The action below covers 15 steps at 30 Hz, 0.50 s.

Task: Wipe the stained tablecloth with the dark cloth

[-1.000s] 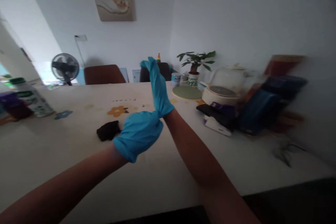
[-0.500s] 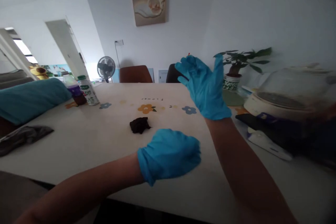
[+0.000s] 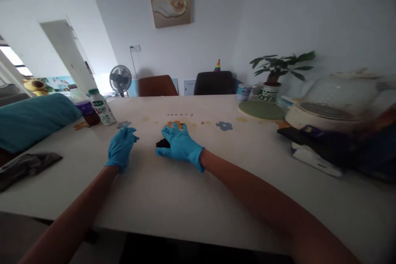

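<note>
A small crumpled black cloth [image 3: 163, 143] lies on the white table [image 3: 167, 194], partly covered by my right hand [image 3: 181, 143]. That hand wears a blue glove; its fingers and thumb are spread around the cloth, and whether they touch it I cannot tell. My left hand [image 3: 121, 146], also in a blue glove, hovers to the left of the cloth. Its fingers are loosely bent and apart, with nothing visible in them.
Two bottles, one white with a green cap [image 3: 102, 109], stand at the far left. A crumpled grey cloth [image 3: 29, 165] lies at the left edge. On the right are a green mat [image 3: 261, 110], a potted plant [image 3: 268, 92], an appliance with a clear lid [image 3: 328, 107] and dark items.
My right hand has come down from its raised position to the black cloth. My left hand has swung left and its fist has loosened.
</note>
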### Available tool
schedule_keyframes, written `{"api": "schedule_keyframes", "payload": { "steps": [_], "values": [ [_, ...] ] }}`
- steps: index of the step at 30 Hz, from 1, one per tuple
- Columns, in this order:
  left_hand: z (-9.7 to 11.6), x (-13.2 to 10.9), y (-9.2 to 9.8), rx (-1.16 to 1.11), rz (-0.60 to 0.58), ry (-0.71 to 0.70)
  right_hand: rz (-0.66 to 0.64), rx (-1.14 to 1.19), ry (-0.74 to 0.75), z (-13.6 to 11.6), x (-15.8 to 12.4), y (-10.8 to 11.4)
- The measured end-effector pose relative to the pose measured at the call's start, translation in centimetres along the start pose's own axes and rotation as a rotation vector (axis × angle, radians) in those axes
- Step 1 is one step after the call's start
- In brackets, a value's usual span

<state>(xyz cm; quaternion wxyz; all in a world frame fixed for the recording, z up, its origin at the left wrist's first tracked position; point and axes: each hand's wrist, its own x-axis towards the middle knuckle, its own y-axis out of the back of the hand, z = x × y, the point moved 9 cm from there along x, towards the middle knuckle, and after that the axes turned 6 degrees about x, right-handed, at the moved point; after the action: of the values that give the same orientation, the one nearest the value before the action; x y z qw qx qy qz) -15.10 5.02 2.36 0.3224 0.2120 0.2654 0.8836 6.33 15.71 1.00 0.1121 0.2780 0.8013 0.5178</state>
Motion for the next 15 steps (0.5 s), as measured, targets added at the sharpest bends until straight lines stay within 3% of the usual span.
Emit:
{"api": "schedule_keyframes", "payload": {
  "steps": [5, 8, 11, 15],
  "values": [
    [-1.1, 0.0, -1.7, 0.07, -0.042, -0.079, -0.122, -0.207, 0.001, -0.9, 2.4, -2.2],
    [-0.9, -0.4, -2.0, 0.055, -0.036, -0.146, -0.123, -0.244, -0.047, -0.8, 4.1, -3.3],
    [1.2, -1.6, -2.9, -0.023, -0.085, -0.307, -0.076, -0.268, -0.105, -0.4, 6.1, -3.8],
    [6.1, -4.4, -6.6, -0.019, -0.332, -0.615, -0.081, -0.281, -0.163, 0.5, 8.7, -4.3]
  ]
}}
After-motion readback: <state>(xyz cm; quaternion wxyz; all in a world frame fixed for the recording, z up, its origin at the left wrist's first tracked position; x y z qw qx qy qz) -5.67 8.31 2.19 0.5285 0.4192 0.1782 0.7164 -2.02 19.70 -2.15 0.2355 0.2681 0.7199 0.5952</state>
